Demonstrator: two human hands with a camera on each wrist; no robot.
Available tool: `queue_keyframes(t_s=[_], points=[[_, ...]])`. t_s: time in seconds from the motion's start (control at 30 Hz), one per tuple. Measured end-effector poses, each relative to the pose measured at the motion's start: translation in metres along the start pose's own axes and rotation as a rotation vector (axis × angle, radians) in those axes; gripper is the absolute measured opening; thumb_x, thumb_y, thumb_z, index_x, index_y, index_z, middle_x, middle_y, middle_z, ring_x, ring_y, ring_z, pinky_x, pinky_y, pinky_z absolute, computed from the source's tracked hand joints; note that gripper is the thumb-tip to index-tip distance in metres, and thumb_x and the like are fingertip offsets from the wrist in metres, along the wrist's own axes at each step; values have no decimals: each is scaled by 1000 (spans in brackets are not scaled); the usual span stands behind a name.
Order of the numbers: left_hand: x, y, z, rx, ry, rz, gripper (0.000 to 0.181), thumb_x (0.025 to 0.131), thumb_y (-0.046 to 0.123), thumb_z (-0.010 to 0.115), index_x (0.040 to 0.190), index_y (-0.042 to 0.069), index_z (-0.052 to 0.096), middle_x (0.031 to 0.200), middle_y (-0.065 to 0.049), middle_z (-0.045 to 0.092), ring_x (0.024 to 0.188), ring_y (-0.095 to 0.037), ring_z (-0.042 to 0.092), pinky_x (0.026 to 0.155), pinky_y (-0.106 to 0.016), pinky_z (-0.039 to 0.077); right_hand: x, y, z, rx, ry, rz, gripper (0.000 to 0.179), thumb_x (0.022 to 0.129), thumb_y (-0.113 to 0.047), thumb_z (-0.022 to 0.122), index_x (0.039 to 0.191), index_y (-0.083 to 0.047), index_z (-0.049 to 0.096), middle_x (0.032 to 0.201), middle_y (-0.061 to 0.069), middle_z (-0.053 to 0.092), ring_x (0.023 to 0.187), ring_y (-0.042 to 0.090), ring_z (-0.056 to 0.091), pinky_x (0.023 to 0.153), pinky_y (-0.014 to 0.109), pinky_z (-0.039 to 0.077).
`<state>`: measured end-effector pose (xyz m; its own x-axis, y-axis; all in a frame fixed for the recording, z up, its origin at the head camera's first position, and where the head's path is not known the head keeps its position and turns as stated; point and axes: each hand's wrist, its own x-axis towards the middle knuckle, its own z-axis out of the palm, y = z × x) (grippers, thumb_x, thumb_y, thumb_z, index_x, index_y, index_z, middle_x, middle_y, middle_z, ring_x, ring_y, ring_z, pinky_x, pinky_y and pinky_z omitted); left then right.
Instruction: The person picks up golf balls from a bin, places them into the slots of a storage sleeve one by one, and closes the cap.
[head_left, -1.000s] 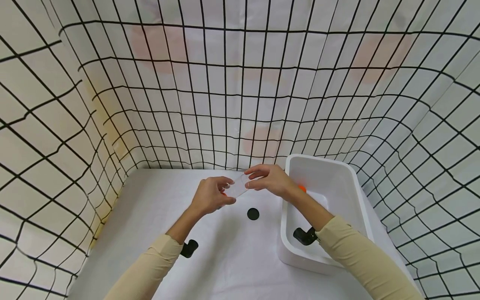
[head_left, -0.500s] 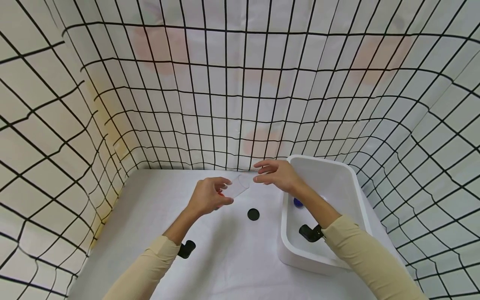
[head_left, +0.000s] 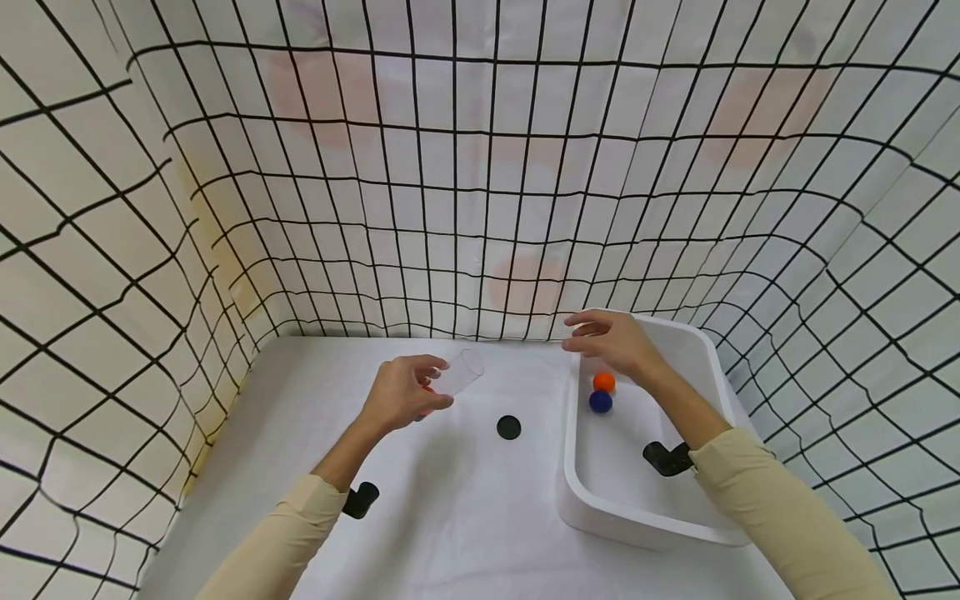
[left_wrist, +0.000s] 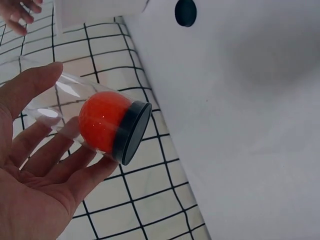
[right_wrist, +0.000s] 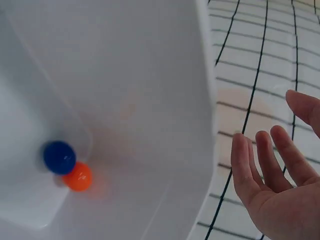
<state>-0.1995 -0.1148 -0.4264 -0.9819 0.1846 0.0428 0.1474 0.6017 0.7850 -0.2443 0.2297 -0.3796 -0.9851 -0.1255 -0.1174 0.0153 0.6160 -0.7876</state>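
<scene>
My left hand [head_left: 397, 392] grips a clear plastic tube [head_left: 459, 373] between thumb and fingers. The tube is tilted, its open end up and to the right in the head view. In the left wrist view a red-orange ball [left_wrist: 102, 121] sits inside it, against the black cap [left_wrist: 132, 134] on the lower end. My right hand [head_left: 609, 340] hovers over the left rim of the white bin [head_left: 572, 467], fingers loosely bent and holding nothing. Inside the bin, an orange ball [head_left: 603, 382] and a dark blue ball [head_left: 600, 402] lie side by side.
A round black cap [head_left: 508, 427] lies on the white table [head_left: 465, 517] between the left hand and the bin. Black grid netting [head_left: 465, 192] surrounds the table at the back and sides. Black wrist devices [head_left: 362, 500] are on both forearms.
My right hand has let go of the tube and moved right, over the bin rim. My left hand has shifted slightly left with the tube. Both balls in the bin are now uncovered.
</scene>
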Motion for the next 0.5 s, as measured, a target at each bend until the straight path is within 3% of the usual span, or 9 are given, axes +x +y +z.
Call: queue_keyframes(t_s=[0.2,0.5], points=[[-2,-2,-6,3,9,-8,46,76,17,87,120,12,74,111,-13,75,90,-24,73,58,-27,59,1,30,-11,0,33,46,48,93,-28,74,134,-6,63,129,22,66,110,34,68,90,38,60],[-1,-2,-7,36,17,4,45,76,19,87,119,13,74,109,-10,76,99,-27,73,69,-31,60,7,72,-7,-43,28,106,51,94,-26,72,138,-3,60,133,28,63,117,40,64,97,49,56]])
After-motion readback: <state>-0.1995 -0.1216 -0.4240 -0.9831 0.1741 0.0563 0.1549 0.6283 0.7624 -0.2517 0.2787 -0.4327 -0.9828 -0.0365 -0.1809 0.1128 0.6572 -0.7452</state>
